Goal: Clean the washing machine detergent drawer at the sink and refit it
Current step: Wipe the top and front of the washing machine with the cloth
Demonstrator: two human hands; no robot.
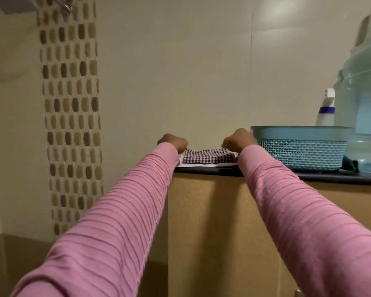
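Note:
Both my arms in pink ribbed sleeves reach up to a dark countertop (pixel 266 173). A folded purple-and-white checked cloth (pixel 208 157) lies there on something flat and white (pixel 201 165). My left hand (pixel 173 142) is curled at the cloth's left end and my right hand (pixel 239 139) is curled at its right end. Fingers of both hands bend down out of sight behind the cloth, so whether they grip it is unclear. No detergent drawer or sink is in view.
A light blue woven plastic basket (pixel 300 146) stands right of the cloth. Behind it are a white spray bottle (pixel 327 108) and a large blue water jug (pixel 364 108). A brown cabinet front (pixel 212 232) drops below the counter. A mosaic tile strip (pixel 71 114) runs down the left wall.

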